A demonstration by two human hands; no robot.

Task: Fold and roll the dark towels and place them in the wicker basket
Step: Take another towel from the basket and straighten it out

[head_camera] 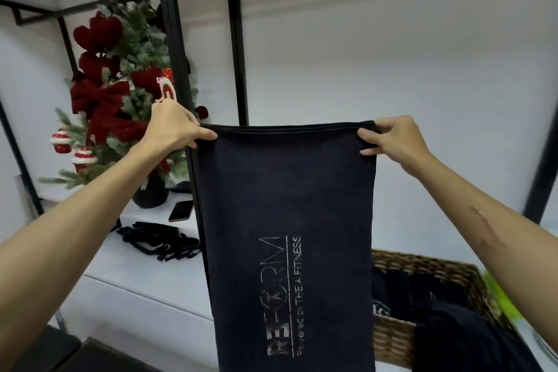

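Holding the dark towel [287, 220] aloft by its doubled top edge, left hand [175, 130] and right hand [392, 137] each pinch a corner, well apart. Advise keeping edges aligned, cloth taut before rolling. Terry hangs limp, logo printed. Behind, wicker basket [428, 266] on the bench's right end holds rolled towels.
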